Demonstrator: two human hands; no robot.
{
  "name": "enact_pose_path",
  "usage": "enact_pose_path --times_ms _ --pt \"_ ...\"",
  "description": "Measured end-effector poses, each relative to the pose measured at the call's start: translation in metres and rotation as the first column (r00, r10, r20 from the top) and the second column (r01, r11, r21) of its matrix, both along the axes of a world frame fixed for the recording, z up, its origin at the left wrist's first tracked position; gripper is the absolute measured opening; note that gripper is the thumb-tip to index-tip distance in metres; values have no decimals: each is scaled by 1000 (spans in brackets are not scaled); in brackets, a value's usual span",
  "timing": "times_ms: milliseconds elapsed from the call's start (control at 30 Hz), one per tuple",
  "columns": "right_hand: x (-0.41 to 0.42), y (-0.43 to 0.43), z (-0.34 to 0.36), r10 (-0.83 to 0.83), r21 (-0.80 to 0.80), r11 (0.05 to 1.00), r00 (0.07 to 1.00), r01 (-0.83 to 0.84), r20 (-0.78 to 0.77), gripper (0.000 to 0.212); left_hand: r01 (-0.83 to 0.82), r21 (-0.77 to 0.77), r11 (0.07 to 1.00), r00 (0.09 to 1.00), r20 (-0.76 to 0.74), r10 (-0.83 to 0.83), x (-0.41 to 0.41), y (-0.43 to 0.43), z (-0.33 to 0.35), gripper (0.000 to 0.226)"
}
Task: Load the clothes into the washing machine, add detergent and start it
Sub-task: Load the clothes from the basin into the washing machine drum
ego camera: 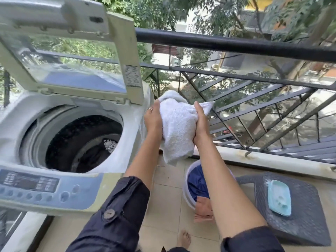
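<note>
A white towel (pixel 177 124) is bunched up in the air to the right of the washing machine (pixel 125 142). My left hand (pixel 153 118) grips its left side and my right hand (pixel 201 122) grips its right side. The machine is a top loader with its lid (pixel 72 57) raised. Its dark drum (pixel 81 142) holds some dark clothing. The control panel (pixel 41 186) runs along the front. Below my arms a white bucket (pixel 187 193) on the floor holds blue and pink clothes (pixel 198 184).
A dark woven stool (pixel 305 215) stands at the right with a light blue soap dish (pixel 279 197) on it. A black metal railing (pixel 236 45) borders the balcony behind. My bare foot (pixel 184 239) is on the tiled floor.
</note>
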State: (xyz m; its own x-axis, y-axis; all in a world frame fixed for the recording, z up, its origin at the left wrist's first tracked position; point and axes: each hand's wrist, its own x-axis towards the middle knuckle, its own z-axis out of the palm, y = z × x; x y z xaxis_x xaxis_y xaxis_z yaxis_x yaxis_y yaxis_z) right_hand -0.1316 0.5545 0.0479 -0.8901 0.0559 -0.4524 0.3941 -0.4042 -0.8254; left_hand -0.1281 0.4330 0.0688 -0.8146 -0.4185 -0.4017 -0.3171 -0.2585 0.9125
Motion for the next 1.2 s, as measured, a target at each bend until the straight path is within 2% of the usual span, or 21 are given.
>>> enact_pose_path --times_ms 133,300,367,533,600,733,833,900,1100,1133,1200 --pt "-8 -63 14 45 1 999 999 -45 -4 70 -27 27 999 1000 0 27 -3 -66 15 43" --pt "-19 -145 26 124 88 989 992 -121 -30 32 -45 41 998 999 11 44 -3 -158 33 46" --pt "-24 -174 24 154 135 979 988 -151 -11 32 -68 12 998 998 1 68 -4 -192 33 40" --pt "-33 -237 11 188 259 945 980 -199 65 23 -116 -271 956 992 9 123 -5 -255 19 46" --pt "-33 -256 1 204 311 925 976 -217 73 22 -147 -327 934 985 33 166 -4 -272 11 43" --pt "-34 -282 -18 207 401 894 978 -201 28 23 -155 -368 917 976 85 200 -2 -298 -4 38" --pt "-31 -291 -26 244 455 857 968 -242 55 38 -164 -394 905 970 104 221 -4 -312 -12 30" --pt "-29 -295 -30 262 507 820 962 -265 79 41 -160 -397 904 969 113 221 -6 -319 -16 29" --pt "-20 -300 -31 365 588 734 928 -338 77 4 -187 -356 915 966 101 236 -8 -324 -23 26" --pt "-16 -300 -28 375 571 742 924 -350 79 10 -197 -350 916 966 91 243 -8 -325 -23 26" --pt "-10 -299 -22 385 511 777 920 -367 74 9 -206 -331 921 967 77 244 -6 -328 -23 27"
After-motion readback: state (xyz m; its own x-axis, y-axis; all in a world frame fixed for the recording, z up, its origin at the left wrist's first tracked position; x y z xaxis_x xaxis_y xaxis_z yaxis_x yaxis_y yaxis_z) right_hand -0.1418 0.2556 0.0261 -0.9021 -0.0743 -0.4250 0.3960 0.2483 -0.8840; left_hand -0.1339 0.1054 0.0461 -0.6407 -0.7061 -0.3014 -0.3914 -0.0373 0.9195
